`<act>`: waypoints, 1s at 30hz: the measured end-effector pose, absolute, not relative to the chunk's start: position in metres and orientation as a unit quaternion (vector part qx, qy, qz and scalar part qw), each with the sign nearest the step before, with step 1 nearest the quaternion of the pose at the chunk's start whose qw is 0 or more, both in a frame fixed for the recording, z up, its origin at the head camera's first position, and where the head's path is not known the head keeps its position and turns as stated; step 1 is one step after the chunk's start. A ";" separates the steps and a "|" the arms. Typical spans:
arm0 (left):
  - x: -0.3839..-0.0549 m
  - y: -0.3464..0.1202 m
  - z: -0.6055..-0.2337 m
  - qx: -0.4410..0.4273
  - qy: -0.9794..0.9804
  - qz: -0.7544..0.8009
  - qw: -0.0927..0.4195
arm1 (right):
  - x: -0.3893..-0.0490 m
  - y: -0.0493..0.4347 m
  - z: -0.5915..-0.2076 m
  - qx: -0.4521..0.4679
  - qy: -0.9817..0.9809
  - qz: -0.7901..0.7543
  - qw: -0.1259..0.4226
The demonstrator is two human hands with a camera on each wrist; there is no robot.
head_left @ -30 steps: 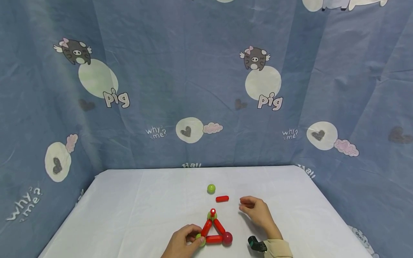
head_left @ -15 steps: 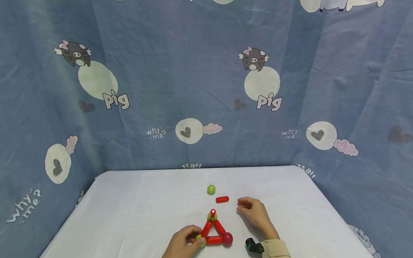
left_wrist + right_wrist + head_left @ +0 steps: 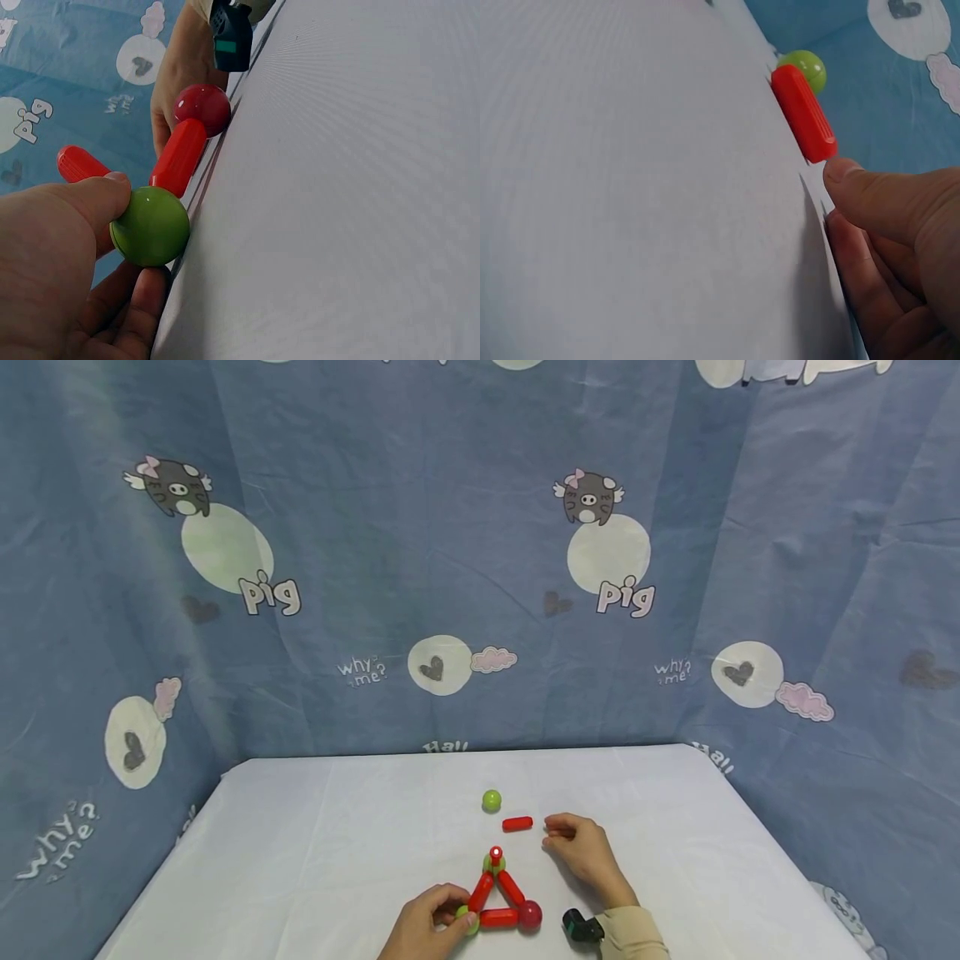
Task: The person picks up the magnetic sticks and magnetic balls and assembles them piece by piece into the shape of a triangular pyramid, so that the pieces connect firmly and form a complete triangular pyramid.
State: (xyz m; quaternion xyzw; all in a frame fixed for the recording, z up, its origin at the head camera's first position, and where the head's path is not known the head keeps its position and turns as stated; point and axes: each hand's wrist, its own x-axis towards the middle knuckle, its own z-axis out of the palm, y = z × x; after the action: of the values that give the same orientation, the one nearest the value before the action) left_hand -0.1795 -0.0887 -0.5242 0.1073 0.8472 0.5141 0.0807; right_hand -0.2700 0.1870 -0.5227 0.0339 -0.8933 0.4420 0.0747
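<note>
A triangle of red rods and balls lies on the table in the head view. My left hand [image 3: 426,923] pinches the green ball [image 3: 152,226] at its near left corner between thumb and fingers. A dark red ball [image 3: 529,916] forms the right corner, joined to it by a red rod [image 3: 498,917]. At the far corner is another green ball [image 3: 487,865], with a short red rod [image 3: 496,855] standing up from it. My right hand [image 3: 588,853] holds nothing; its loosely bent fingertips are just right of a loose red rod [image 3: 804,112].
Behind the loose rod sits a loose green ball [image 3: 491,801]. A white cloth covers the table [image 3: 337,827]. Blue printed fabric [image 3: 480,552] hangs behind and at the sides. A dark wrist device [image 3: 582,927] is by the right sleeve [image 3: 633,933].
My right hand has moved left, closer to the loose red rod. The left hand keeps its pinch on the green ball, and the triangle stays in place.
</note>
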 end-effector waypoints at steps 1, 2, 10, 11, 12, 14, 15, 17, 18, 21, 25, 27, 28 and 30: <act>-0.179 -0.088 -0.524 0.108 0.847 0.514 0.081 | -0.271 0.186 -0.523 0.035 -0.894 0.441 0.073; -0.179 -0.088 -0.525 0.109 0.847 0.514 0.080 | -0.271 0.186 -0.522 0.036 -0.895 0.439 0.073; -0.180 -0.087 -0.524 0.103 0.851 0.509 0.077 | -0.277 0.180 -0.521 0.037 -0.896 0.438 0.069; -0.180 -0.087 -0.524 0.101 0.851 0.509 0.078 | -0.278 0.180 -0.521 0.038 -0.896 0.438 0.068; -0.180 -0.087 -0.524 0.099 0.851 0.509 0.078 | -0.278 0.180 -0.522 0.039 -0.894 0.440 0.069; -0.179 -0.087 -0.524 0.097 0.852 0.508 0.078 | -0.279 0.180 -0.523 0.041 -0.894 0.440 0.067; -0.179 -0.086 -0.524 0.097 0.853 0.507 0.078 | -0.279 0.179 -0.523 0.039 -0.893 0.443 0.065; -0.178 -0.086 -0.524 0.096 0.853 0.508 0.078 | -0.280 0.178 -0.524 0.041 -0.892 0.446 0.062; -0.177 -0.087 -0.524 0.096 0.852 0.509 0.080 | -0.281 0.178 -0.524 0.040 -0.892 0.447 0.061; -0.177 -0.086 -0.524 0.093 0.849 0.513 0.089 | -0.282 0.176 -0.525 0.043 -0.892 0.447 0.058; -0.177 -0.086 -0.523 0.092 0.845 0.518 0.096 | -0.283 0.173 -0.524 0.041 -0.894 0.442 0.056; -0.178 -0.087 -0.523 0.093 0.845 0.519 0.094 | -0.284 0.171 -0.522 0.042 -0.896 0.438 0.057; -0.178 -0.087 -0.523 0.093 0.845 0.519 0.094 | -0.285 0.171 -0.522 0.043 -0.897 0.437 0.058; -0.179 -0.088 -0.523 0.094 0.846 0.517 0.093 | -0.287 0.169 -0.521 0.044 -0.897 0.436 0.058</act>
State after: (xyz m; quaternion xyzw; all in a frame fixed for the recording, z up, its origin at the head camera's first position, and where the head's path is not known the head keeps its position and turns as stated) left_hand -0.1790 -0.0876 -0.5228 0.0941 0.8457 0.5170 0.0929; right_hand -0.2868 0.1695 -0.5205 0.0441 -0.8971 0.4357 0.0578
